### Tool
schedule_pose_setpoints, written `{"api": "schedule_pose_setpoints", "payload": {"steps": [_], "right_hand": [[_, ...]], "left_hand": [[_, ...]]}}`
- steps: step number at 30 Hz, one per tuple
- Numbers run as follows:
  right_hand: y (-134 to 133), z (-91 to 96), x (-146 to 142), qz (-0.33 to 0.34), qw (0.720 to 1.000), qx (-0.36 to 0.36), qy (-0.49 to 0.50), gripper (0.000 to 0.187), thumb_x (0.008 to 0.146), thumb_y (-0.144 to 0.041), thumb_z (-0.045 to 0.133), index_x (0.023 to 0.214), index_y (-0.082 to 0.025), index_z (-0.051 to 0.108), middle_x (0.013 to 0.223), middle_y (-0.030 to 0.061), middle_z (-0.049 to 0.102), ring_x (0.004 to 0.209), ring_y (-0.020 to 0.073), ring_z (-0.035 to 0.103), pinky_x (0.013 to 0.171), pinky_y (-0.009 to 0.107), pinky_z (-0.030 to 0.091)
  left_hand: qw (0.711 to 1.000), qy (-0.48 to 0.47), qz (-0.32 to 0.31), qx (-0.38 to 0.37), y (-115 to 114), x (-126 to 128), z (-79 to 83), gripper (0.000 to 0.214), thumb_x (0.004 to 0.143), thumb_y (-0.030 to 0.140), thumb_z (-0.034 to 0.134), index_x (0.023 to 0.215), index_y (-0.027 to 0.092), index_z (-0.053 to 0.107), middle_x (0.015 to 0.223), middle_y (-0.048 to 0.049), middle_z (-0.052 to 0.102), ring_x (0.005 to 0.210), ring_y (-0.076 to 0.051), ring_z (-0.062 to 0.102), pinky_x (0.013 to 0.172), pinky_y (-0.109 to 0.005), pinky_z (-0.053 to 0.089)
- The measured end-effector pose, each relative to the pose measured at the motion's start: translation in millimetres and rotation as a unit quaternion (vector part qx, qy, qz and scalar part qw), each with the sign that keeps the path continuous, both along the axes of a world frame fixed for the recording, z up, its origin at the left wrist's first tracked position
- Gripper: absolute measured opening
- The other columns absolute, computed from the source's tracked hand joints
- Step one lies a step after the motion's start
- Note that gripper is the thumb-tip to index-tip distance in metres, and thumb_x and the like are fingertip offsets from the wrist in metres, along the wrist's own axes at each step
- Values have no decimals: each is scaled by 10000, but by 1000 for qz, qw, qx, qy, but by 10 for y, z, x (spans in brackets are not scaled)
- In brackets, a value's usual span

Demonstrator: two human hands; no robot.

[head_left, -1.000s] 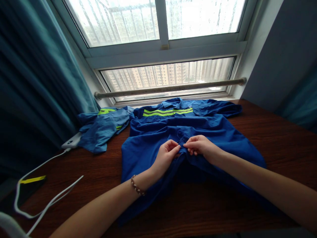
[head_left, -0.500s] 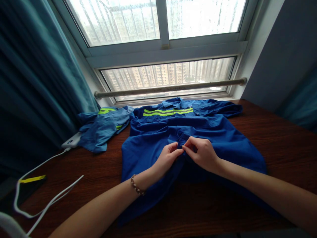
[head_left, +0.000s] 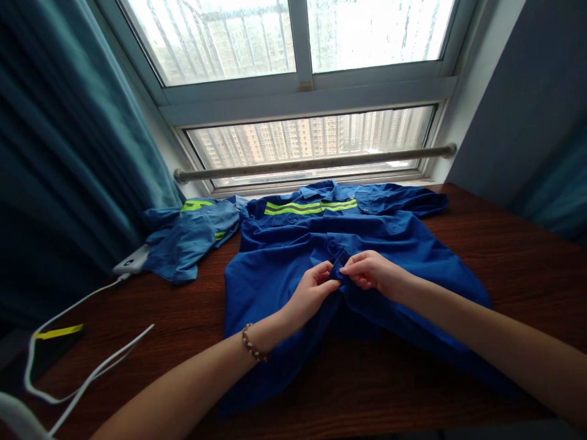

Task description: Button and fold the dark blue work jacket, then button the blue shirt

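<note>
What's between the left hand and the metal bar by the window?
In the head view, the upper part of the shirt, with its collar and yellow-green stripes, lies between the left hand and the bar.

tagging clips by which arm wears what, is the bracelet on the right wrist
No, the bracelet is around the wrist of the left hand.

Left hand [head_left: 312, 291] pinching, right hand [head_left: 376, 274] pinching, close together

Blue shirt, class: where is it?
In the head view, the blue shirt lies centrally on the table, below the window, its front held by left hand and right hand.
</note>
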State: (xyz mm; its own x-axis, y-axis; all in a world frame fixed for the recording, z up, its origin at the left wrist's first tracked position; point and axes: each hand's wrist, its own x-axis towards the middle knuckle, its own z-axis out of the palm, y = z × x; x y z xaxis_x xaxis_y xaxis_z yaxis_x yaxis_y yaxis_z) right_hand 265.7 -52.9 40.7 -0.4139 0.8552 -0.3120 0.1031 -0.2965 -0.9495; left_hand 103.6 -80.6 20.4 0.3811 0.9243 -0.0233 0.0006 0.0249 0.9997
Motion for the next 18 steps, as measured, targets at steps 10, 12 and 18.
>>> {"api": "schedule_pose_setpoints", "payload": {"steps": [10, 12, 18], "right_hand": [[-948, 141, 473, 73, 791, 430, -429, 613, 656, -295, 638, 1220, -190, 420, 1127, 101, 550, 1004, 268, 510, 832, 395, 437], [-1176, -77, 709, 45, 764, 443, -467, 662, 652, -241, 616, 1266, -223, 371, 1233, 79, 479, 1096, 273, 456, 879, 398, 429], [-1554, -746, 1573, -115, 699, 496, -503, 522, 721, -111, 400, 1220, -264, 389, 1191, 35, 504, 1064, 242, 493, 917, 415, 399]], "left_hand": [[932, 286, -87, 202, -204, -36, 288, 194, 780, 340, 494, 836, 155, 519, 703, 8, 522, 627, -117, 490, 575, -235, 423], [894, 351, -101, 260, -395, -94, 333, 310, 774, 351, 510, 1028, 173, 507, 933, -49, 572, 815, -170, 542, 714, -290, 468], [776, 514, -82, 355, -1040, -534, 42, 698, 710, 243, 565, 1335, 242, 254, 1412, -77, 249, 1269, -278, 267, 988, -420, 357]]}}
